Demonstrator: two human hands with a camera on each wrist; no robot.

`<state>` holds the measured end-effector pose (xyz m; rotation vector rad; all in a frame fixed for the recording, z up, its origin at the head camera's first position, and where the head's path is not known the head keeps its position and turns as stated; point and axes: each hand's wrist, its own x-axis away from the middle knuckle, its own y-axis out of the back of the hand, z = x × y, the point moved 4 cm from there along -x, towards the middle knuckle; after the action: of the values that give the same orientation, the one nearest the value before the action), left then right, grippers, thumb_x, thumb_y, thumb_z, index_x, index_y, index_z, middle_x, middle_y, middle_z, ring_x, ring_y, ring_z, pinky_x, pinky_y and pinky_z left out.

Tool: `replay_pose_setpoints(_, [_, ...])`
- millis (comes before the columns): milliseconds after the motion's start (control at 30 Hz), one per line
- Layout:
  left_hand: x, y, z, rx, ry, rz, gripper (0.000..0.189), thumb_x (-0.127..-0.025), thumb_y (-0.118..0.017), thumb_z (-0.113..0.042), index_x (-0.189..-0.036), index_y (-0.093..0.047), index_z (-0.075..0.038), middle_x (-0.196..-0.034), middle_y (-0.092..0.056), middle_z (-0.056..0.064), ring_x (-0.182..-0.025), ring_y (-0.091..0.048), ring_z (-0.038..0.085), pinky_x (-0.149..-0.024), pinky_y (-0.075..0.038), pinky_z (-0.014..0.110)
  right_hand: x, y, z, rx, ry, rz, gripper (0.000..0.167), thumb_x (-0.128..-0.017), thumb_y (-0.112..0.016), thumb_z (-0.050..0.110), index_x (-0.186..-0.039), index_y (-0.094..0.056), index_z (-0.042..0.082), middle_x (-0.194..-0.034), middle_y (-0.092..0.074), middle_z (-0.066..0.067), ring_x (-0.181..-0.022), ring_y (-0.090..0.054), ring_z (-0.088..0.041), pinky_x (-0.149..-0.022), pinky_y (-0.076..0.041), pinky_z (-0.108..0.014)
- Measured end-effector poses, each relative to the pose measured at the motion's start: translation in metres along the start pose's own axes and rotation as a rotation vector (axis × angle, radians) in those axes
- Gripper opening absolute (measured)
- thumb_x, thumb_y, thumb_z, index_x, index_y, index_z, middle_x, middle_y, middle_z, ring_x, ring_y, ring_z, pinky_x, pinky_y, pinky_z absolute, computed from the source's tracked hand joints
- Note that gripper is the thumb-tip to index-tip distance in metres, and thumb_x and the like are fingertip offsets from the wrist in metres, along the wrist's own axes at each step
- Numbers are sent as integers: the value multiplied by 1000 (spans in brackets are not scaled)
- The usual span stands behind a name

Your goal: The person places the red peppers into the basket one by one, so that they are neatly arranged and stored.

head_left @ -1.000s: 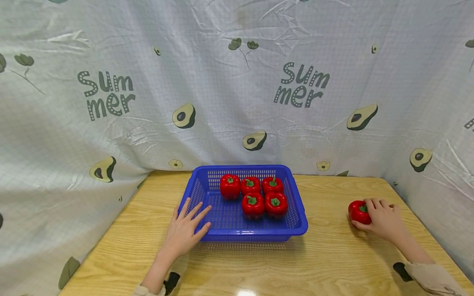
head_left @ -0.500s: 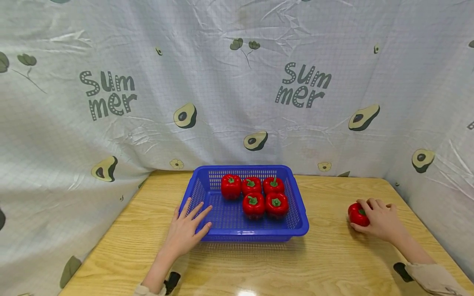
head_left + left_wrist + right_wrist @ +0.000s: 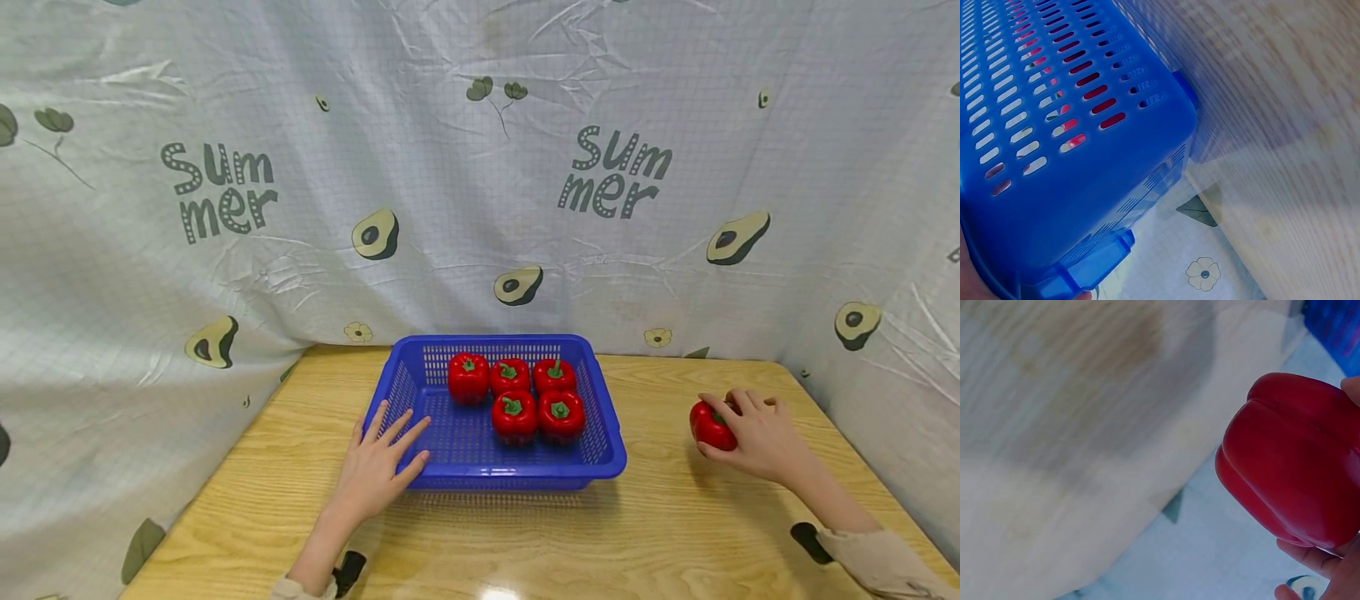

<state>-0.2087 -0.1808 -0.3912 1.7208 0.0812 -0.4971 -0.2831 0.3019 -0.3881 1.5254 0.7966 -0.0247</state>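
Observation:
My right hand (image 3: 761,440) grips a red bell pepper (image 3: 708,427) at the right side of the table, thumb and fingers around it. In the right wrist view this bell pepper (image 3: 1291,462) appears raised off the tabletop, its smooth lobed side showing. With fingers spread, my left hand (image 3: 375,471) rests on the left front rim of a blue plastic basket (image 3: 510,477). Several red bell peppers (image 3: 513,417) with green stems stand inside, at the basket's middle and right. The left wrist view shows the slotted side of the basket (image 3: 1104,169) from close by.
The basket stands on a light wooden table (image 3: 652,533), near its back edge. A pale curtain (image 3: 450,208) with avocado prints hangs behind the table and along both sides.
My right hand has moved left and a little up in the head view, taking the bell pepper off the table. My left hand and the basket have kept their places.

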Motion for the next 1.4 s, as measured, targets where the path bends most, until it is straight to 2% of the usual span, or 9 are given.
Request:
replay_pose_setpoints(400, [0, 0, 0, 2, -4, -2, 46, -87, -46, -45, -130, -47, -28, -134, -48, 6, -134, -23, 37, -103, -18, 62, -26, 22, 28, 21, 87, -66, 64, -61, -70, 48, -112, -57, 13, -94, -54, -12, -84, -52, -31, -72, -34, -53])
replay_pose_setpoints(700, [-1, -1, 0, 3, -6, -18, 46, -86, -50, -43, -129, -49, -27, -133, -49, 6, -133, -24, 38, -102, -19, 63, -46, 39, 51, 26, 146, -98, 65, -64, -66, 54, -115, -56, 15, -96, -55, -12, -90, -50, -31, -72, -35, -52])
replay_pose_setpoints(1000, [0, -2, 1, 1, -3, -12, 46, -87, -48, -45, -129, -48, -27, -133, -49, 6, -134, -23, 38, -102, -19, 62, -64, 50, 74, 7, 205, -127, 66, -66, -63, 56, -120, -54, 19, -101, -55, -10, -92, -46, -27, -71, -35, -50])
replay_pose_setpoints(1400, [0, 1, 0, 4, -34, -85, 44, -86, -49, -46, -125, -52, -27, -128, -54, 8, -130, -30, 41, -99, -23, 63, -92, 65, 107, -48, 273, -145, 67, -64, -66, 51, -122, -52, 19, -102, -53, -9, -93, -46, -27, -74, -37, -52])
